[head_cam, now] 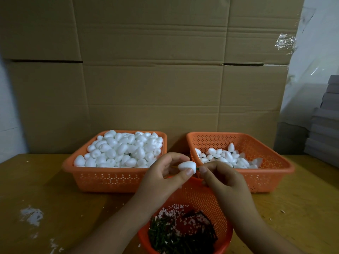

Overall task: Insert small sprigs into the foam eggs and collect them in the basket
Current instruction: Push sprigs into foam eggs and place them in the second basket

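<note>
A white foam egg (187, 165) was held in the air by the left hand (163, 176), above the near round basket (201, 198). The grip of this hand was closed around the egg, with the thumb under it and the fingers curled over it. The right hand (222, 178) was placed just beside the egg, and its grip was pinched on a small green sprig (198, 168), of which only a short piece was seen between the fingertips and the end of the egg. Whether the sprig was already inside the foam could not be told.

A heap of dark green sprigs (165, 233) and small white crumbs was contained in the round orange basket, nearest to the person. Behind it, on the wooden tabletop (55, 198), two rectangular orange baskets were set side by side. The left basket (110, 178) was filled to the rim with plain foam eggs (119, 149). The right basket (266, 173) was only partly filled, and a smaller pile of eggs (225, 156) was lying in it. A wall of cardboard (146, 70) was standing behind the baskets.
</note>
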Available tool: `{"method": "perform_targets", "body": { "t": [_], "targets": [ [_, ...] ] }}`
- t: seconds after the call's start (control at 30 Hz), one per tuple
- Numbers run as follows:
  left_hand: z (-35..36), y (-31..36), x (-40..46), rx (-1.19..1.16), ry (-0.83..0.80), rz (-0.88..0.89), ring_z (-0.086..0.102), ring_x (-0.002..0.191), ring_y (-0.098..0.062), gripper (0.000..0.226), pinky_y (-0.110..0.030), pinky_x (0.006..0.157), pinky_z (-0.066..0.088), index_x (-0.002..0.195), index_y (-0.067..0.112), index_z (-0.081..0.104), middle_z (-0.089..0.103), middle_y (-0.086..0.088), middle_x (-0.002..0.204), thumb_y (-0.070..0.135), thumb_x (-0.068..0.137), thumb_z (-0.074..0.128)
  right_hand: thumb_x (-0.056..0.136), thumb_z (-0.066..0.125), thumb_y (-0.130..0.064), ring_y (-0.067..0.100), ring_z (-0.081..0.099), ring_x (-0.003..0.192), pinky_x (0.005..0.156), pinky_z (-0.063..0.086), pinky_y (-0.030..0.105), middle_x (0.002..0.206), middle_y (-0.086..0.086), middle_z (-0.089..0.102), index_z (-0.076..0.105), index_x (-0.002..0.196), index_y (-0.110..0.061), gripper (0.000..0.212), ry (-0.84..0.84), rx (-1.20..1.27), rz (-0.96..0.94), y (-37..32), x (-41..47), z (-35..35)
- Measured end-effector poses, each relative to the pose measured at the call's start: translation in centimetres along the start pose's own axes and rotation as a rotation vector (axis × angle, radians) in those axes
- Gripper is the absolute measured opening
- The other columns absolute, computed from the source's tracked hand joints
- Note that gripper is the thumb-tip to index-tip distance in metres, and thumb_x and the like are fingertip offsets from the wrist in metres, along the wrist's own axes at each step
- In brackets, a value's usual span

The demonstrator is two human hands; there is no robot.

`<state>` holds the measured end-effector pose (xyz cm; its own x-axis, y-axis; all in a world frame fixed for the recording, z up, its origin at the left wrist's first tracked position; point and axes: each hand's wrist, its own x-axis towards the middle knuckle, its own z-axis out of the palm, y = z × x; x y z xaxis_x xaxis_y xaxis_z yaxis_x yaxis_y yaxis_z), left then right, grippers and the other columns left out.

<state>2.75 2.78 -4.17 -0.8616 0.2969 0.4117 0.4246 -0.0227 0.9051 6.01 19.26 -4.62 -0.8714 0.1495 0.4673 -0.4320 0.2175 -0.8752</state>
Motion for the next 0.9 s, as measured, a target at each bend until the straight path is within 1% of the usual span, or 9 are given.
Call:
{"method": "perform_targets", "body": {
  "t": [0.1, 0.23, 0.37, 0.5, 0.6, 0.7, 0.77, 0.83, 0.9],
  "targets": [
    [0.01, 0.04, -0.01, 0.001, 0.002, -0.01, 0.07, 0.09, -0.011, 0.03, -0.02, 0.069, 0.054, 0.104, 0.028, 0.068, 0.072, 0.006, 0.104, 0.041, 0.077, 0.068, 0.089, 0.066, -0.014, 0.001, 0.062, 0.072, 0.065, 0.047, 0.012, 0.076, -0.006, 0.069, 0.072, 0.081, -0.018, 0.011, -0.013, 0.011, -0.016, -0.12, -0.04, -0.06],
    [-0.01, 0.09, 0.03, 0.005, 0.005, -0.017, 0.07, 0.08, -0.01, 0.03, -0.019, 0.067, 0.053, 0.104, 0.027, 0.068, 0.073, 0.004, 0.1, 0.041, 0.078, 0.066, 0.088, 0.066, -0.008, 0.005, 0.064, 0.077, 0.068, 0.049, 0.015, 0.081, -0.003, 0.071, 0.073, 0.083, -0.017, 0.012, -0.001, 0.009, -0.04, -0.25, 0.03, -0.06],
    [-0.12, 0.03, -0.05, 0.013, -0.002, -0.018, 0.07, 0.085, -0.011, 0.018, -0.02, 0.07, 0.053, 0.102, 0.03, 0.069, 0.073, 0.006, 0.102, 0.026, 0.085, 0.07, 0.087, 0.067, -0.009, 0.007, 0.065, 0.078, 0.068, 0.05, 0.016, 0.082, -0.002, 0.071, 0.073, 0.084, -0.02, 0.013, -0.004, 0.002, -0.044, -0.27, -0.02, -0.02],
    [-0.12, 0.23, -0.01, 0.055, 0.028, 0.025, 0.067, 0.1, -0.007, 0.022, -0.028, 0.079, 0.053, 0.101, 0.031, 0.069, 0.072, 0.01, 0.106, 0.015, 0.087, 0.071, 0.086, 0.068, -0.011, 0.012, 0.065, 0.079, 0.071, 0.052, 0.024, 0.082, 0.001, 0.07, 0.073, 0.084, -0.021, 0.012, 0.019, -0.038, -0.042, 0.05, 0.02, -0.03],
    [-0.09, 0.43, -0.01, 0.065, 0.043, 0.056, 0.066, 0.098, -0.005, 0.024, -0.027, 0.078, 0.053, 0.104, 0.03, 0.068, 0.071, 0.011, 0.104, 0.014, 0.087, 0.072, 0.086, 0.069, -0.009, 0.009, 0.064, 0.077, 0.069, 0.049, 0.019, 0.079, -0.001, 0.069, 0.073, 0.082, -0.022, 0.013, -0.002, -0.088, -0.056, 0.23, 0.01, 0.1],
    [-0.01, 0.5, 0.04, 0.122, 0.053, 0.086, 0.066, 0.096, -0.004, 0.021, -0.022, 0.078, 0.052, 0.102, 0.034, 0.068, 0.071, 0.014, 0.101, 0.024, 0.084, 0.073, 0.088, 0.067, -0.008, 0.005, 0.064, 0.077, 0.068, 0.046, 0.014, 0.081, -0.006, 0.07, 0.072, 0.084, -0.023, 0.016, -0.042, -0.096, -0.047, 0.29, -0.12, 0.27],
    [0.06, 0.45, 0.03, 0.203, 0.069, 0.12, 0.066, 0.094, -0.004, 0.023, -0.019, 0.077, 0.052, 0.1, 0.041, 0.067, 0.07, 0.017, 0.1, 0.034, 0.078, 0.071, 0.09, 0.063, -0.015, 0.005, 0.065, 0.085, 0.075, 0.049, 0.018, 0.088, -0.007, 0.072, 0.071, 0.093, -0.026, 0.014, -0.037, -0.076, -0.033, 0.27, -0.15, 0.2],
    [0.22, 0.35, -0.04, 0.305, 0.063, 0.173, 0.065, 0.092, -0.005, 0.022, -0.021, 0.075, 0.054, 0.1, 0.046, 0.065, 0.067, 0.018, 0.099, 0.043, 0.078, 0.068, 0.091, 0.061, -0.022, 0.005, 0.066, 0.091, 0.08, 0.05, 0.022, 0.092, -0.007, 0.072, 0.069, 0.1, -0.028, 0.014, -0.024, -0.048, -0.03, 0.0, -0.12, 0.09],
    [0.46, 0.24, -0.13, 0.392, 0.046, 0.231, 0.064, 0.09, -0.01, 0.021, -0.029, 0.074, 0.056, 0.101, 0.045, 0.065, 0.065, 0.015, 0.098, 0.047, 0.08, 0.064, 0.088, 0.062, -0.031, 0.007, 0.067, 0.089, 0.08, 0.051, 0.023, 0.091, -0.004, 0.072, 0.069, 0.1, -0.025, 0.014, -0.042, -0.016, -0.046, -0.45, -0.16, 0.19]
  ]
}}
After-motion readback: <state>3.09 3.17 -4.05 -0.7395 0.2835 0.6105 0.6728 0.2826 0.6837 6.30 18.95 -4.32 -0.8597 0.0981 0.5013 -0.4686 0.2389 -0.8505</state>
